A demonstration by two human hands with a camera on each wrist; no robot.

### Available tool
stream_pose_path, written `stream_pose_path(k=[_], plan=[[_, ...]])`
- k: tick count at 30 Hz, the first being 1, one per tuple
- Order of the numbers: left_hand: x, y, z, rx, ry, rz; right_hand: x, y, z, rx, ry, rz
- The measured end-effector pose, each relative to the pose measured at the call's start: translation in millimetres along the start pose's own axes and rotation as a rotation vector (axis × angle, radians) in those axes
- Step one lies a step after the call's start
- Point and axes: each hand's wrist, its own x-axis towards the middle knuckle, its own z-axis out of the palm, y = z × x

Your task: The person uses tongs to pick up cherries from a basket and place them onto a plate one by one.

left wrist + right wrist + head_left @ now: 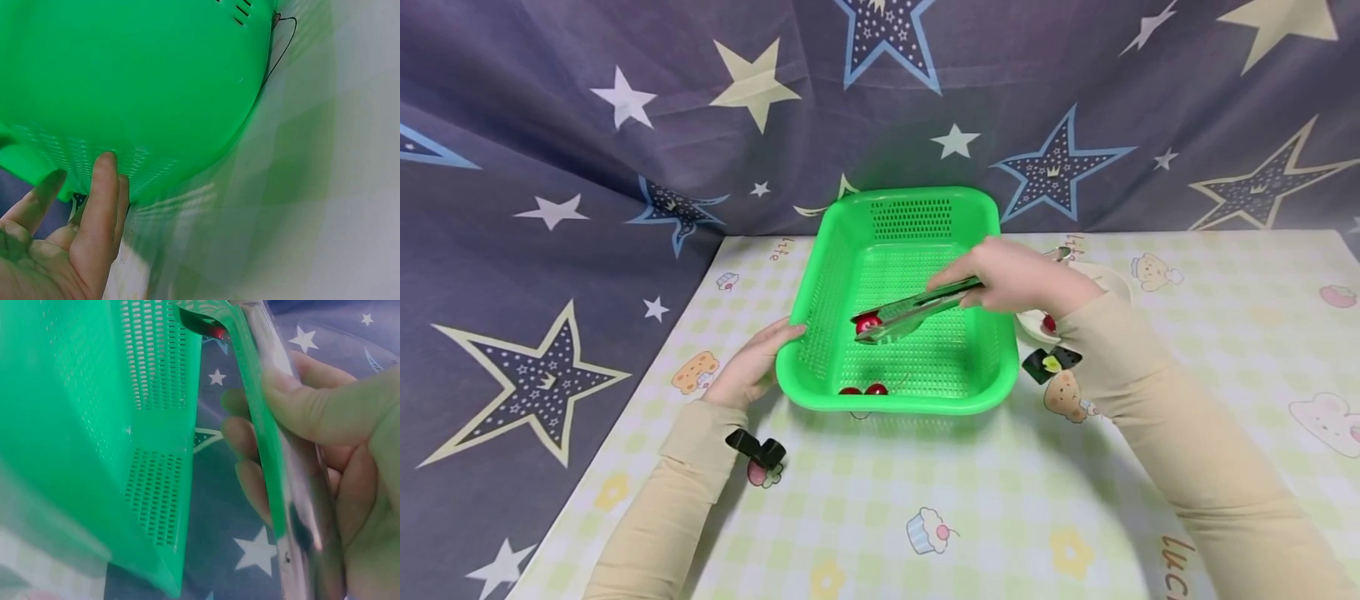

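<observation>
My right hand (1011, 275) grips a pair of metal tongs (917, 307) with its thumb on one arm and its fingers around the other. Between the tong tips is a red cherry (868, 322), above the floor of a green plastic basket (895, 405). In the right wrist view the tongs (281, 456) lie along the fingers, and the basket (159, 431) is beside them. My left hand (752, 362) touches the basket's left side near the rim. In the left wrist view its fingers (100, 212) extend fairly straight against the outer wall.
Two more cherries (876, 389) lie inside the basket by its front wall. Partly behind my right forearm, a white dish (1033, 327) holds a cherry (1048, 322). A patterned tablecloth (992, 500) covers the table, and a starred curtain (685, 167) hangs behind.
</observation>
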Motion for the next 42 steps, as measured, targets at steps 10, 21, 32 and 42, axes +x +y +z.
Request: stream_pose_path(k=[10, 21, 32, 42], plan=[[-0.5, 0.3, -0.1, 0.004, 0.007, -0.004, -32.8, 2.4, 5.6, -0.005, 0.135, 0.001], [0.8, -0.4, 2.2, 0.005, 0.006, -0.001, -63.3, 9.3, 22.2, 0.014, 0.281, 0.008], [-0.6, -0.7, 1.3, -0.002, 0.032, -0.002, -98.6, 26.8, 24.2, 0.012, 0.396, 0.024], [-0.3, 0.6, 2.2, 0.011, 0.017, 0.014, -128.1, 37.7, 20.2, -0.003, 0.414, 0.057]])
